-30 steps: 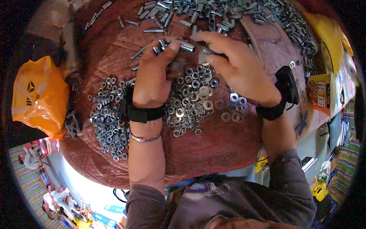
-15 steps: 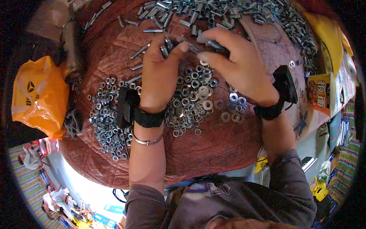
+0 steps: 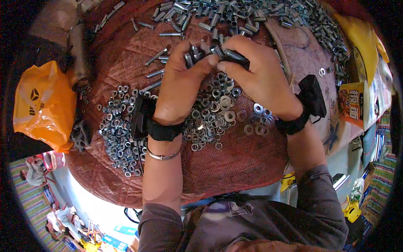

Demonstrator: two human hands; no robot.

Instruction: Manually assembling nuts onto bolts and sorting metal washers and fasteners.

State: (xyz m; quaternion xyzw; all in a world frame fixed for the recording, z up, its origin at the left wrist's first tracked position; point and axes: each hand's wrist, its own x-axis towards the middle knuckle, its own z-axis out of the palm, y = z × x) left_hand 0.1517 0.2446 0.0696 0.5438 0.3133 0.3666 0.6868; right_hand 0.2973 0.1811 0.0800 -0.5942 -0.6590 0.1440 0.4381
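My left hand (image 3: 180, 92) is closed around a few metal bolts (image 3: 195, 53) that show between thumb and fingers. My right hand (image 3: 266, 69) is pinched round a dark threaded bolt (image 3: 236, 57), whose near end points at the left hand. The fingertips of both hands almost meet; I cannot tell whether the parts touch. Below the left wrist and to its left lies a heap of hex nuts (image 3: 119, 138). Flat washers (image 3: 225, 102) and thin rings are spread between the forearms, with more nuts among them. A few loose long bolts (image 3: 155, 74) lie left of the left hand.
Many short metal sleeves (image 3: 252, 9) are piled along the far edge and far right. A reddish-brown quilted cloth (image 3: 226, 168) covers the round table. An orange plastic bag (image 3: 44, 105) stands at the left, a printed carton (image 3: 352, 103) at the right.
My hands have come closer together, the right one shifting slightly left and the left one slightly right. The bolt in the right hand now reaches the left fingertips.
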